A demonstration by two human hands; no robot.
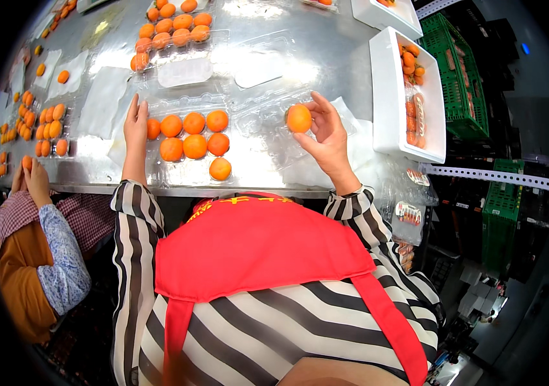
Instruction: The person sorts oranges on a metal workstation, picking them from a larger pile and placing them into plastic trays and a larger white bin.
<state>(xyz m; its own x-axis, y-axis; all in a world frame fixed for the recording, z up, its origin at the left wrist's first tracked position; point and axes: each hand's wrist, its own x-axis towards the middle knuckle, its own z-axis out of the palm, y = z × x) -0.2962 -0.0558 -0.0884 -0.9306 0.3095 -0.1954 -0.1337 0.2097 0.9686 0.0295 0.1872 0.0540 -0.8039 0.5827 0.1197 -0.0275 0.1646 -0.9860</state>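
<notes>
My right hand [327,134] holds a round orange fruit [299,118], like a mandarin, between thumb and fingers. The fruit is above a clear plastic tray [258,125] on the metal table. My left hand [136,125] is open, fingers stretched up, by the leftmost fruit [153,128] of a group; whether it touches that fruit I cannot tell. Several more fruits [194,147] sit in rows beside it, in clear plastic packaging [187,103]. One single fruit [220,169] lies nearest the table's front edge.
Beyond are a filled clear pack [173,29] and a transparent lid [261,61]. A white foam box [438,96] with fruit stands to the right, beside a green crate [457,74]. At the left, a co-worker's hands [36,182] hold a fruit near other packs [50,128].
</notes>
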